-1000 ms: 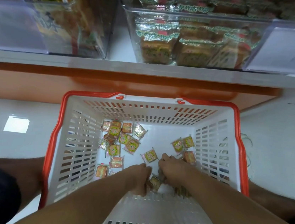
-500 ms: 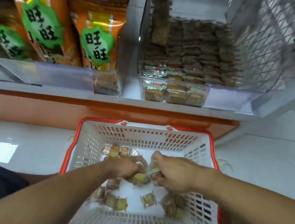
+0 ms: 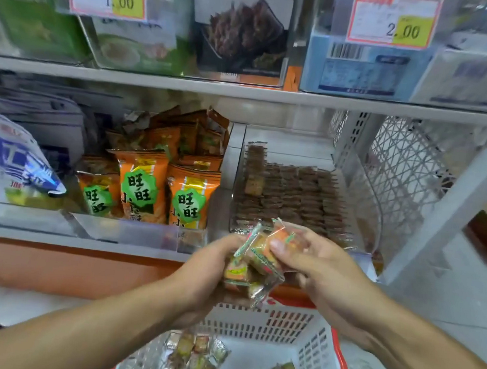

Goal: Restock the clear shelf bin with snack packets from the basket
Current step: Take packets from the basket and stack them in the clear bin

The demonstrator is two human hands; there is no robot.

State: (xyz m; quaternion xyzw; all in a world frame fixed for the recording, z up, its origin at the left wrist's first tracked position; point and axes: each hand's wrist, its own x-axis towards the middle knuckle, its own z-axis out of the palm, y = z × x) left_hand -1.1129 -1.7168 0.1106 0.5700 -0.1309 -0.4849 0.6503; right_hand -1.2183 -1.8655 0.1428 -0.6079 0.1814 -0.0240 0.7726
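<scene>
Both forearms extended forward; left hand (image 3: 210,269) and right hand (image 3: 326,274) curled, gripping together (thumbs uppermost).

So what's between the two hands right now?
In the head view, a bunch of snack packets sits between the left hand and right hand, both gripping it in front of the clear bin.

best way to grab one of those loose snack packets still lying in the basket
Judging by pose: the loose packets lie flat on the basket floor, so come straight down through the open top and pinch a crimped end seam or two opposite edges. The high slotted walls block a sideways approach.
</scene>
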